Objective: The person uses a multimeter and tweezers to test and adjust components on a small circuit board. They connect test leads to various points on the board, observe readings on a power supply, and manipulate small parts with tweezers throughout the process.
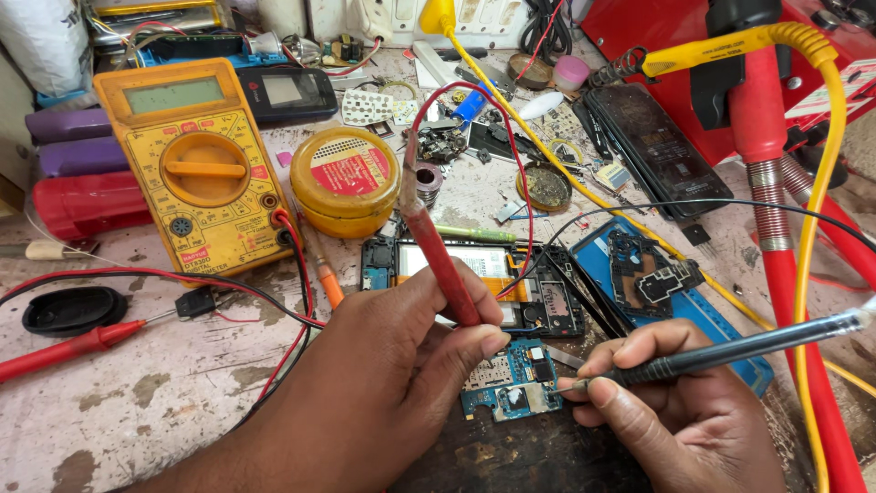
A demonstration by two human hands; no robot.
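The worn, paint-chipped tabletop (137, 402) is crowded with repair gear. Largest on it is the yellow digital multimeter (196, 164), lying flat at the upper left with its red and black leads running down toward the hands. Just right of it sits a round yellow tin (345, 180), and below that an opened phone (474, 283) with its insides exposed, a blue back cover (675, 301) beside it on the right.

The left hand (392, 383) has its grip closed around the red probe (438, 256), which is held tilted — upper end leaning away, lower end buried in the fingers. The right hand (675, 402) pinches the black probe (730, 351) like a pen, its grip narrow and shut on the shaft, the fine metal tip touching the small blue circuit board (511, 383). That board lies on the tabletop between the two hands, just in front of the opened phone. A spare red probe (73, 347) rests at the far left.
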